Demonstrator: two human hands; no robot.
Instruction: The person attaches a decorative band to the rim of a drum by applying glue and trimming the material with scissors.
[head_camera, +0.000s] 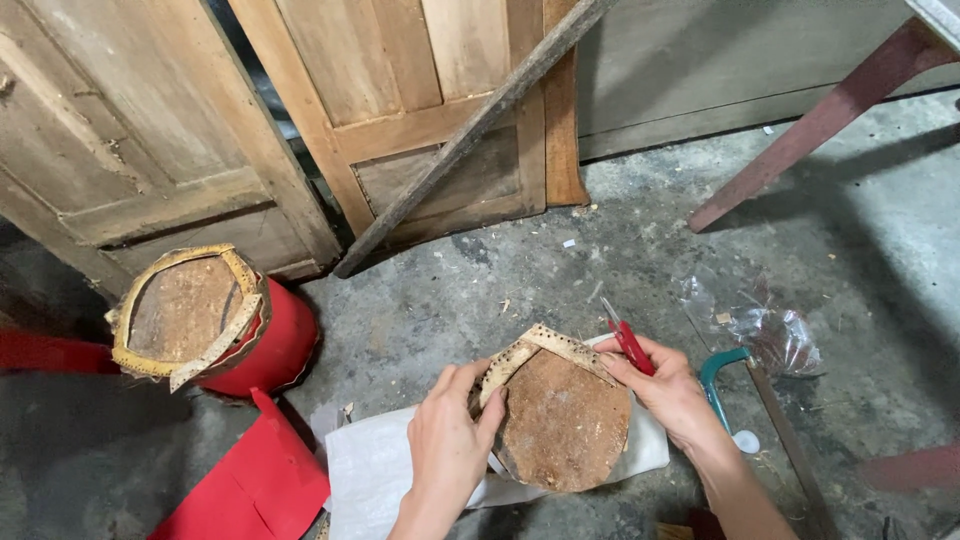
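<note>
My left hand (450, 435) grips the left edge of a round brown hide disc (565, 425) with a pale punched strip (530, 350) along its upper rim. My right hand (665, 390) touches the disc's upper right edge and holds small red-handled snips (628, 342), blades pointing up and left. The disc is held over a white sheet (385, 470) spread on the concrete floor.
A red drum (275, 340) with a hide top and yellowish rim stands at the left, red sheet material (255, 485) beside it. Wooden doors (400, 110) and a plank (470, 135) lean at the back. A teal-handled tool (715, 375), plastic wrap (775, 335) and a reddish table leg (820, 120) lie right.
</note>
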